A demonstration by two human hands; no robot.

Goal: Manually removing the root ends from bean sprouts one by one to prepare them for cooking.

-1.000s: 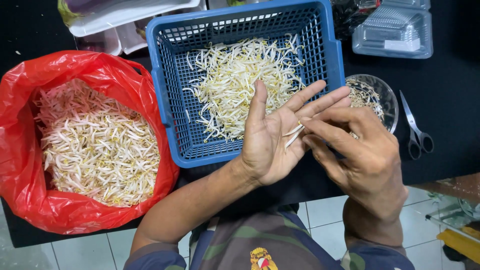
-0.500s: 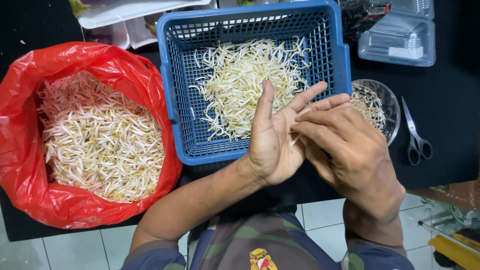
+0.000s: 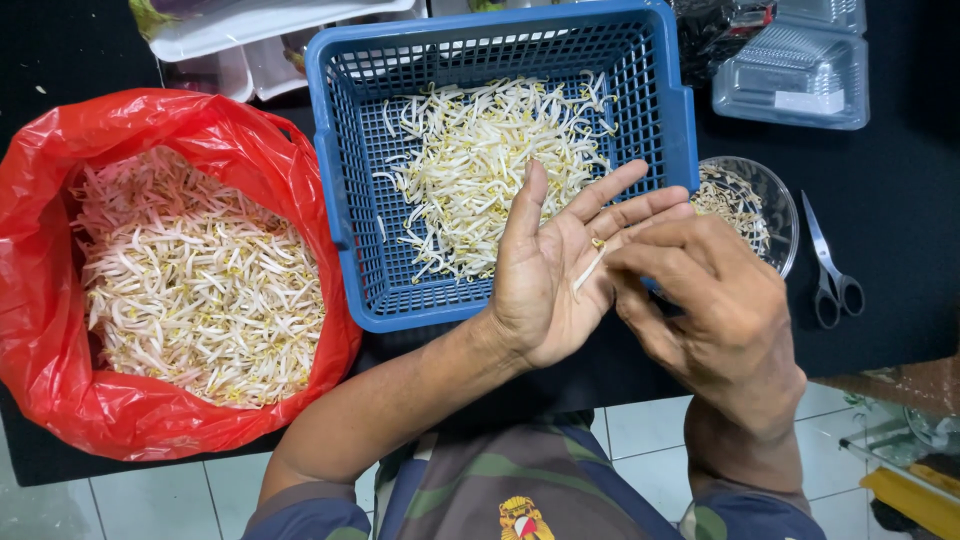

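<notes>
1 bean sprout (image 3: 588, 268) lies across the open, palm-up left hand (image 3: 548, 275) — long axis toward the fingertips. Right hand (image 3: 705, 300) pinches its upper end from the right, just over the blue basket (image 3: 345, 190) edge.

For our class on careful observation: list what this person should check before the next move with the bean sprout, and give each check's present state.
1. Sprout lies on the open left hand: ok.
2. Right hand fingertips pinch the sprout: ok.
3. Blue basket has bare room: ok.
4. Clear bowl stands near the right hand: ok.
5. Scissors lie apart from the hands: ok.
6. Sprout's tail already off: cannot tell.
</notes>
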